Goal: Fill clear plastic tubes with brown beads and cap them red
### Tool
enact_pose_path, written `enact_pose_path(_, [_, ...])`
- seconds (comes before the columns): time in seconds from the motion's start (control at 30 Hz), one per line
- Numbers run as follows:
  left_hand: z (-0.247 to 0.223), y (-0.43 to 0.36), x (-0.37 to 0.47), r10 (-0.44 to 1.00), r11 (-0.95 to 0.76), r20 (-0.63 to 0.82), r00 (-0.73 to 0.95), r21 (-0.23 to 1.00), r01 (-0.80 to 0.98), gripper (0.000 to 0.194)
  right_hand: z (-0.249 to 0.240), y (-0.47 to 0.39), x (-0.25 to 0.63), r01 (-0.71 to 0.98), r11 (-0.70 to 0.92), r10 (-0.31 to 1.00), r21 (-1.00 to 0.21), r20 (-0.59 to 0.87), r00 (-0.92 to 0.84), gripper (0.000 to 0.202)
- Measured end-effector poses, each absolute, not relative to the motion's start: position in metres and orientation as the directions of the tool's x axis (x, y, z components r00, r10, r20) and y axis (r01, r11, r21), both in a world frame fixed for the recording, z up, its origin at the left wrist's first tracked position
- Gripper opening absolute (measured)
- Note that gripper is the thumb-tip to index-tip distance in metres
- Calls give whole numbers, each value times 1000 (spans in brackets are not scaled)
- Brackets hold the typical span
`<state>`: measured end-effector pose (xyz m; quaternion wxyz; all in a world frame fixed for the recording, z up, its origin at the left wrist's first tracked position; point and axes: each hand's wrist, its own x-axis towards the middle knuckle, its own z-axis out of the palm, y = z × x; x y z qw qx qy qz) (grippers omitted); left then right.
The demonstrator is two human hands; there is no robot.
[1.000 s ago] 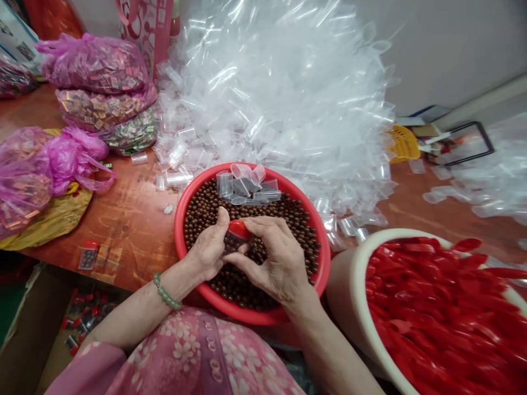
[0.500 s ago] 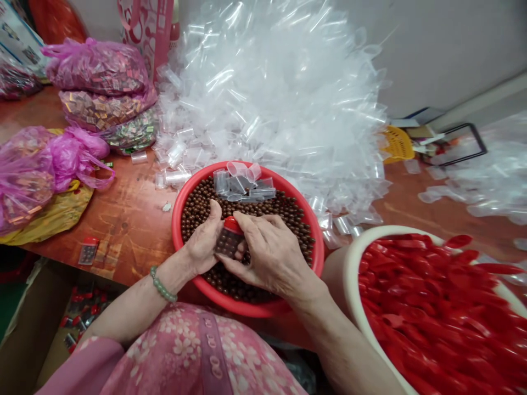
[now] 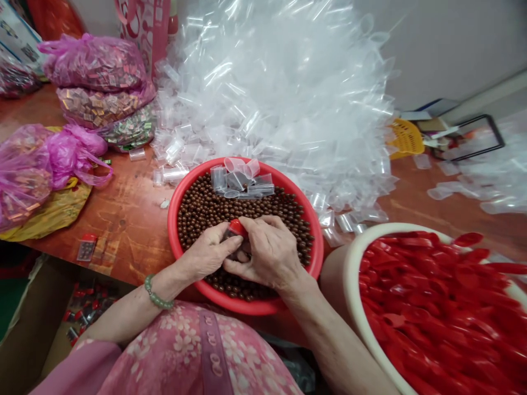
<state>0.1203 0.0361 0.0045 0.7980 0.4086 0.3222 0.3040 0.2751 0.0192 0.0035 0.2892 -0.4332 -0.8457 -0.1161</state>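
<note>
Over a red basin (image 3: pixel 175 211) of small round brown balls (image 3: pixel 201 206), my two hands meet on one small clear container with a red cap (image 3: pixel 237 226). My left hand (image 3: pixel 208 252) is closed on its left side, the thumb lying across the front. On the other side my right hand (image 3: pixel 269 252) grips it, fingers near the cap and thumb below. Most of the container is hidden by my fingers. Several empty clear plastic tubes (image 3: pixel 241 181) lie on the balls at the basin's far side.
Behind the basin rises a large heap of clear tubes (image 3: pixel 280 93). A cream tub (image 3: pixel 349 274) of red plastic caps (image 3: pixel 432 307) stands at right. Pink bags (image 3: pixel 99 63) sit at left. One filled container (image 3: pixel 87 248) lies near the table edge, above a cardboard box (image 3: pixel 49 312).
My left thumb has come across the front of the container, and my left fingers have wrapped closer round it. The container is more covered now. The view has shifted slightly.
</note>
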Motion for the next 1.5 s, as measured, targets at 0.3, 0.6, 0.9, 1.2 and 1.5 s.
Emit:
enact_pose_path(0.3, [-2, 38, 121, 782, 470, -231, 579, 829, -304, 35, 18, 9, 265, 870, 493, 815, -8, 355, -458, 68])
enact_pose_path(0.6, [11, 31, 115, 712, 497, -193, 675, 818, -291, 31, 18, 12, 267, 777, 629, 643, -31, 581, -498, 60])
enact_pose_path(0.9, [33, 15, 75, 791, 380, -214, 572, 906, -187, 43, 31, 7, 227, 690, 713, 617, -126, 581, -531, 58])
enact_pose_path(1.2, [-20, 35, -33, 987, 158, -136, -82, 788, 595, 34, 20, 61, 261, 910, 383, 896, -160, 305, -324, 39])
enact_pose_path(1.5, [-72, 51, -73, 989, -19, 145, -21, 269, 963, 38, 2, 79, 270, 926, 251, 960, -283, 195, -201, 15])
